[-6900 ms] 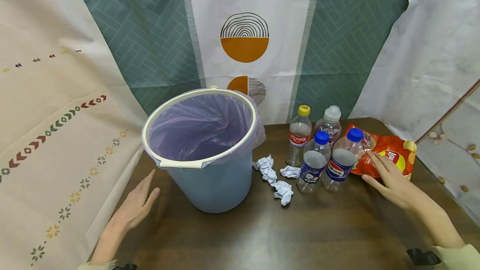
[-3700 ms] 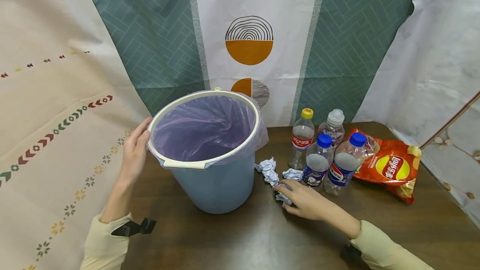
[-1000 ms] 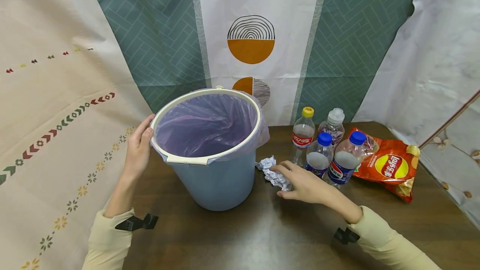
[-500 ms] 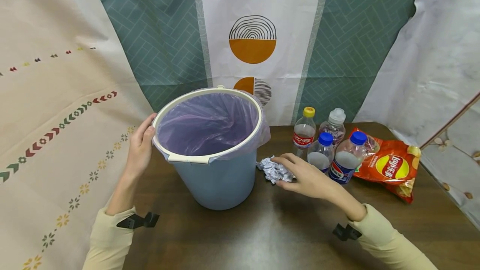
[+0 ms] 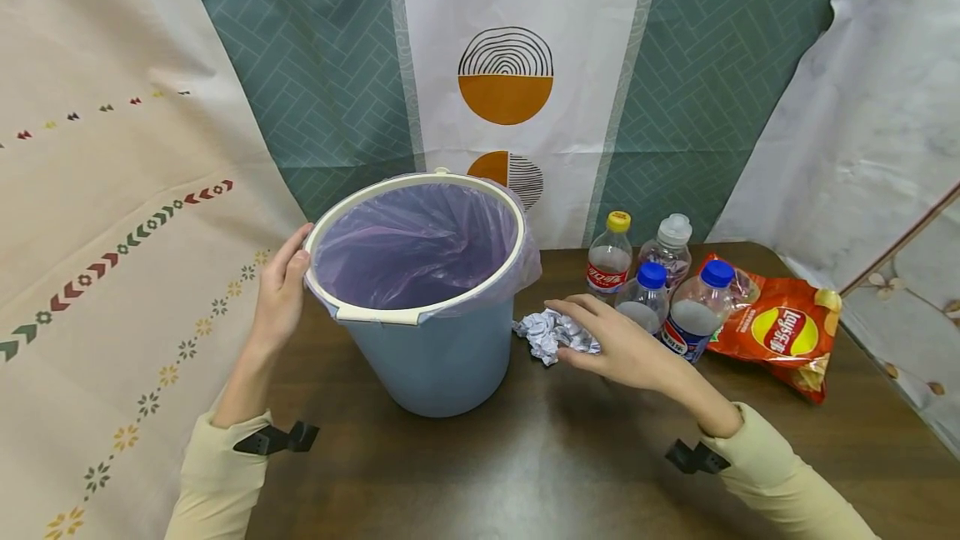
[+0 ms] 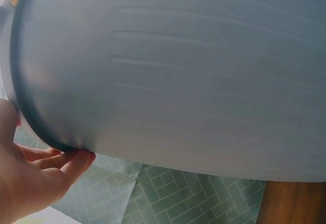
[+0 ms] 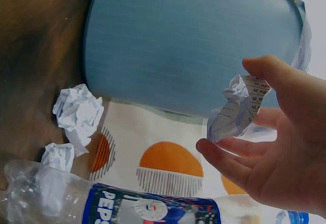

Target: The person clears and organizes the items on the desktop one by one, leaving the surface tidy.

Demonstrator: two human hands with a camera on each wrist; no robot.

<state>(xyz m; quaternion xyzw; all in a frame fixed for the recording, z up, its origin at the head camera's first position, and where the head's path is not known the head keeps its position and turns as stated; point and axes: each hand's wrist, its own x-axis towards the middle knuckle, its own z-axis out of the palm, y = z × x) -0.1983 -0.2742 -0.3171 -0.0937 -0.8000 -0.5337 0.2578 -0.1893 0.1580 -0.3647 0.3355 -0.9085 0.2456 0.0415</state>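
My left hand (image 5: 279,298) grips the rim of the blue trash bin (image 5: 438,373) at its left side; in the left wrist view, its fingers (image 6: 71,163) press under the rim. A pale purple bag (image 5: 408,248) lines the bin. To the right of the bin, my right hand (image 5: 626,348) holds a crumpled paper ball (image 7: 237,109) between thumb and fingers, raised off the table. Two more crumpled paper balls, one of them the larger paper ball (image 7: 77,114) and the other a smaller paper ball (image 7: 58,157), lie on the table below that hand, partly hidden from the head view.
Several plastic bottles stand right of the paper, among them a yellow-capped bottle (image 5: 609,261) and a blue-capped Pepsi bottle (image 5: 693,315). Behind them lies a red Lay's chip bag (image 5: 783,332). A patterned cloth (image 5: 506,98) hangs behind the brown table (image 5: 465,482).
My left hand has gone from beside the bin to its rim. My right hand has moved left from the chip bag, taken hold of a paper ball and lifted it slightly.
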